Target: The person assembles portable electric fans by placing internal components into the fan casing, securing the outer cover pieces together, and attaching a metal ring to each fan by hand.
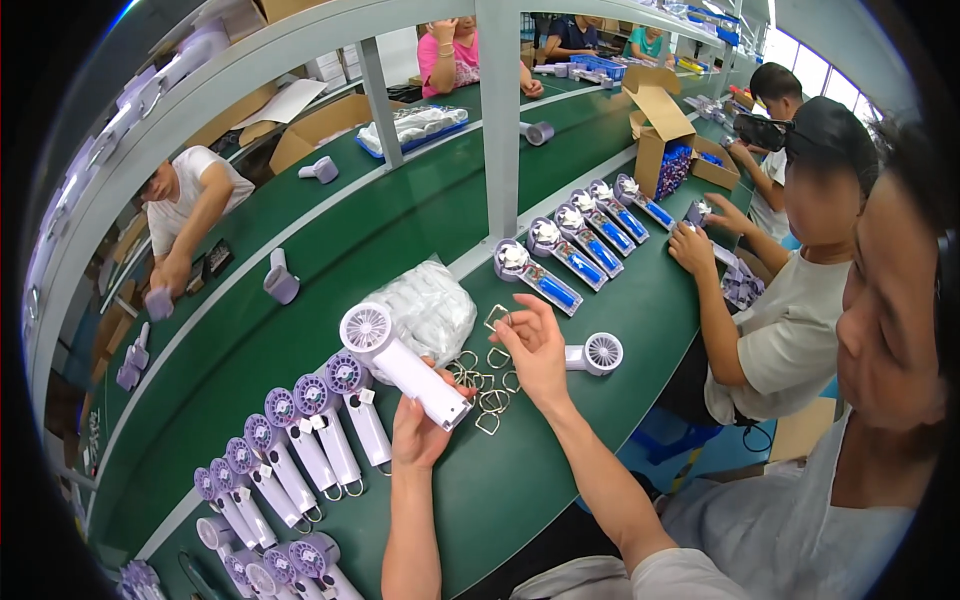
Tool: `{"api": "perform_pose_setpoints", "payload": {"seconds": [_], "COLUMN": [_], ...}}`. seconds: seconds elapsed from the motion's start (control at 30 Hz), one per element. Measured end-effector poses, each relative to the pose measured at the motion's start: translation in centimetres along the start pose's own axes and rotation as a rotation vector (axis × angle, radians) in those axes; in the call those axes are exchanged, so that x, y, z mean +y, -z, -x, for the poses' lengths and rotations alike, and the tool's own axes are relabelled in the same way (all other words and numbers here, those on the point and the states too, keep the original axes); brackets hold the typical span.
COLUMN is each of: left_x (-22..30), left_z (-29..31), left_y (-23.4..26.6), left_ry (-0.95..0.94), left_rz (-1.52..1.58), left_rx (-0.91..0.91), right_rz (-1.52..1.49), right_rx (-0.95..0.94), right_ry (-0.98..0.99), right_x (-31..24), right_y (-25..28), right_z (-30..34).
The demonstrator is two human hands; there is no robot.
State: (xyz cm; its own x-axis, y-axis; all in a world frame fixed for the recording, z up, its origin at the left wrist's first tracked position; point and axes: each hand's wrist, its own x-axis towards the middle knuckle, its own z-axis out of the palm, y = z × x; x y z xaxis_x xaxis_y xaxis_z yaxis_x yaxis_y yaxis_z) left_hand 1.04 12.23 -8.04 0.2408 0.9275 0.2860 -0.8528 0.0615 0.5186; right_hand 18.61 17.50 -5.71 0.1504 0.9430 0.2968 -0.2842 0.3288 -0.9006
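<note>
My left hand is closed round the handle of a pale lavender handheld fan. Its round grille points up and to the left, and the handle's bottom end faces my right hand. Between thumb and fingers of that hand is a metal ring, raised above the table. A loose pile of similar metal rings lies beneath, between my two hands. Just right of my right hand, another handheld fan rests on the green table. A clear plastic bag of white parts sits behind the held fan.
Rows of lavender fans, several with metal rings at their ends, lie at the left. Open fan housings with blue batteries line the far right. A grey post rises behind them. Co-workers sit along the right, near an open cardboard box.
</note>
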Motion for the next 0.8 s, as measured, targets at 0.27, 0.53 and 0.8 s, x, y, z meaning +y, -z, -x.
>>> {"api": "perform_pose_setpoints", "payload": {"seconds": [0.27, 0.53, 0.8], "left_x": [-0.02, -0.17, -0.19], "left_z": [0.05, -0.15, -0.12], "left_y": [-0.13, -0.37, -0.46], "left_ry": [0.007, 0.025, 0.030], "left_rz": [-0.010, -0.029, -0.037], "left_rx": [0.006, -0.011, -0.017], "right_rz": [-0.105, -0.132, -0.111], "right_rx": [-0.029, -0.076, -0.057], "right_ry": [0.002, -0.062, -0.063], "right_x": [-0.29, -0.69, -0.73], "right_y": [0.26, 0.46, 0.59], "right_z": [-0.11, -0.11, -0.14]}}
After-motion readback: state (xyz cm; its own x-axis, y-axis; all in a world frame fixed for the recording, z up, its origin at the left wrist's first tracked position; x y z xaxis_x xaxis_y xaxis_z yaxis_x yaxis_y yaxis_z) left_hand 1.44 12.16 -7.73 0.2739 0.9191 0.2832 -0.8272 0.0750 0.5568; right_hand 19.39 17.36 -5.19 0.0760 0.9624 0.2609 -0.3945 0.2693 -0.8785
